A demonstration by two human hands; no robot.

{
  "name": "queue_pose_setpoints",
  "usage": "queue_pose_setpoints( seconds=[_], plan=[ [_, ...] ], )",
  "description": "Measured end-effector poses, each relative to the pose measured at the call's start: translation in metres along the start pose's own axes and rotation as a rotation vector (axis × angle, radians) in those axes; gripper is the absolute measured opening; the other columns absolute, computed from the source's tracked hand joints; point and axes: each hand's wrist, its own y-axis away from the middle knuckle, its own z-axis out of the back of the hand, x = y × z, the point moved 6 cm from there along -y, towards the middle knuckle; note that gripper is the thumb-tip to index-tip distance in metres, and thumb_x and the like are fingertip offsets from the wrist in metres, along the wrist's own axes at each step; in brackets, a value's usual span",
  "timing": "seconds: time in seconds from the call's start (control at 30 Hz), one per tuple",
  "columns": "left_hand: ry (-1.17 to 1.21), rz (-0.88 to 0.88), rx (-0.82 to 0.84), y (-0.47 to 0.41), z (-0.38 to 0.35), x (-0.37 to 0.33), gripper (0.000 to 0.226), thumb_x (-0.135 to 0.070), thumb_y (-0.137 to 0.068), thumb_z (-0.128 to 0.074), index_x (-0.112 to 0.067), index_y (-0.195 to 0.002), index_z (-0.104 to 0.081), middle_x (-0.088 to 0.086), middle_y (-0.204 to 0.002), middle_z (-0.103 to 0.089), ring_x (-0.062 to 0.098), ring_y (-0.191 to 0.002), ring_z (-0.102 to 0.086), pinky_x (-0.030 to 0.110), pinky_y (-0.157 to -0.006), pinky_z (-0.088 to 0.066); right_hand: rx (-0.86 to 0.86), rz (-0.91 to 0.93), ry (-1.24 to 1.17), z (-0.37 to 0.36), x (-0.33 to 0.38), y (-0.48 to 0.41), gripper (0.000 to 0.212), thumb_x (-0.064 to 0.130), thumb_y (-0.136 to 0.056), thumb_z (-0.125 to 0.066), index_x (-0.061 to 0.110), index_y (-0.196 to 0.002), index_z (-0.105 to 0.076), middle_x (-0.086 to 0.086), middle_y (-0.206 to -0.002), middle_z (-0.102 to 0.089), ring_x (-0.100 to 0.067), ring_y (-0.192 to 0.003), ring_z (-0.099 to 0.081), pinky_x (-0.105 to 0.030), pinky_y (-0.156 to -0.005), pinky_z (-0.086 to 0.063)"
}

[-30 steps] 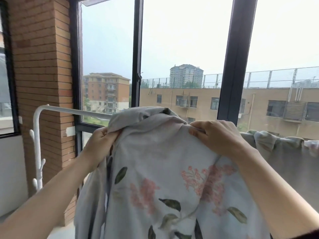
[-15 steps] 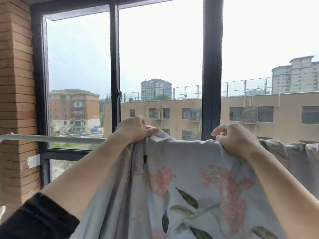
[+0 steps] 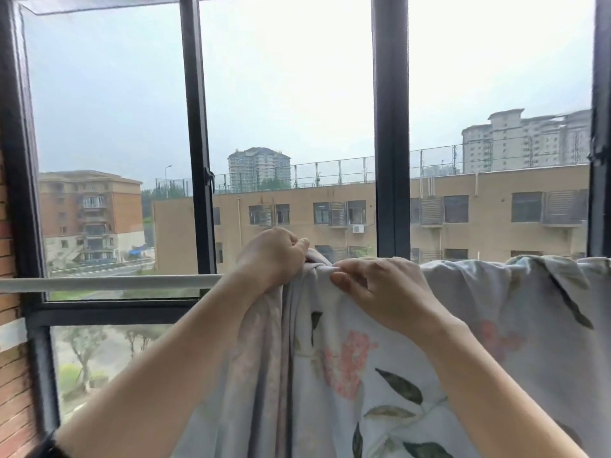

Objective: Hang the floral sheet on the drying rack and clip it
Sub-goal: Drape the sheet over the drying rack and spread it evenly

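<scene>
Floral sheet [image 3: 380, 375] draped over rack bar [image 3: 109, 282], top edge bunched right at fingers. Left hand [image 3: 271, 259] fingers curled tight round gathered edge. Right hand [image 3: 380, 289] pinching fold just beside it, hands nearly touching. Bare bar left of left fingers, sheet spread right of right fingers.

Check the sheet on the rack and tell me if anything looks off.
The floral sheet is bunched into tight folds at its left end, where the left hand and right hand grip it close together. The rack's white rail runs bare to the left of them.
</scene>
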Motion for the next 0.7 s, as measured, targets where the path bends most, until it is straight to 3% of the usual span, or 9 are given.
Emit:
queue_pose_setpoints(
  seconds=[0.17,0.27,0.37,0.43,0.5,0.57,0.63,0.7],
  plan=[
    [0.116,-0.037,-0.135,0.023,0.007,0.004,0.040,-0.047,-0.093,-0.052,-0.016,-0.079,-0.074,-0.003,-0.078,-0.071,0.016,-0.078,-0.063,0.029,-0.072,-0.047,0.142,-0.023,-0.008,-0.002,-0.005,-0.010,0.033,0.056,-0.096,-0.039,0.049,-0.121,-0.058,0.018,-0.119,-0.066,-0.012,-0.114,-0.058,-0.031,-0.089,-0.041],
    [0.287,0.000,-0.188,0.041,0.006,0.014,0.044,-0.056,-0.085,-0.058,-0.015,-0.096,-0.071,-0.003,-0.091,-0.071,0.013,-0.086,-0.064,0.031,-0.079,-0.052,0.165,-0.020,-0.023,-0.004,-0.010,-0.011,0.030,0.055,-0.096,-0.040,0.050,-0.119,-0.059,0.018,-0.119,-0.066,-0.013,-0.114,-0.057,-0.030,-0.086,-0.039],
    [0.453,0.048,-0.328,0.074,0.003,0.030,0.053,-0.062,-0.074,-0.060,-0.019,-0.107,-0.062,-0.013,-0.099,-0.064,-0.002,-0.087,-0.060,0.015,-0.071,-0.048,0.157,-0.009,-0.029,-0.002,-0.015,-0.009,0.029,0.054,-0.096,-0.041,0.049,-0.117,-0.060,0.017,-0.115,-0.068,-0.013,-0.113,-0.057,-0.028,-0.081,-0.035],
    [0.467,0.038,-0.493,0.097,0.002,0.043,0.051,-0.062,-0.077,-0.064,-0.024,-0.110,-0.058,-0.015,-0.103,-0.063,-0.004,-0.086,-0.058,0.018,-0.072,-0.047,0.149,-0.002,-0.035,0.000,-0.017,-0.008,0.029,0.054,-0.096,-0.041,0.049,-0.117,-0.060,0.017,-0.115,-0.068,-0.014,-0.113,-0.057,-0.029,-0.081,-0.035],
    [0.495,0.032,-0.575,0.113,-0.001,0.053,0.047,-0.062,-0.076,-0.064,-0.027,-0.108,-0.056,-0.011,-0.092,-0.063,0.001,-0.067,-0.053,0.020,-0.062,-0.042,0.143,0.003,-0.039,0.001,-0.016,-0.007,0.029,0.053,-0.097,-0.041,0.049,-0.117,-0.060,0.016,-0.116,-0.068,-0.015,-0.113,-0.057,-0.028,-0.081,-0.034],
    [0.515,0.056,-0.588,0.124,-0.006,0.057,0.048,-0.064,-0.072,-0.064,-0.031,-0.106,-0.055,-0.006,-0.080,-0.059,0.005,-0.055,-0.045,0.017,-0.054,-0.036,0.134,0.015,-0.039,0.000,-0.016,-0.008,0.029,0.052,-0.097,-0.040,0.048,-0.117,-0.061,0.016,-0.115,-0.067,-0.014,-0.113,-0.057,-0.029,-0.081,-0.035],
    [0.560,0.096,-0.520,0.132,-0.013,0.057,0.056,-0.068,-0.066,-0.064,-0.031,-0.108,-0.054,-0.007,-0.085,-0.061,0.002,-0.053,-0.050,0.012,-0.052,-0.038,0.120,0.029,-0.042,0.000,-0.014,-0.009,0.029,0.052,-0.097,-0.040,0.047,-0.115,-0.062,0.016,-0.113,-0.068,-0.014,-0.111,-0.057,-0.029,-0.084,-0.037],
    [0.572,0.155,-0.381,0.134,-0.027,0.058,0.067,-0.072,-0.059,-0.064,-0.033,-0.113,-0.053,-0.019,-0.102,-0.060,-0.012,-0.074,-0.057,0.006,-0.061,-0.042,0.101,0.039,-0.044,0.001,-0.012,-0.009,0.028,0.052,-0.097,-0.040,0.047,-0.115,-0.062,0.015,-0.112,-0.069,-0.014,-0.110,-0.058,-0.029,-0.083,-0.037]
  ],
)
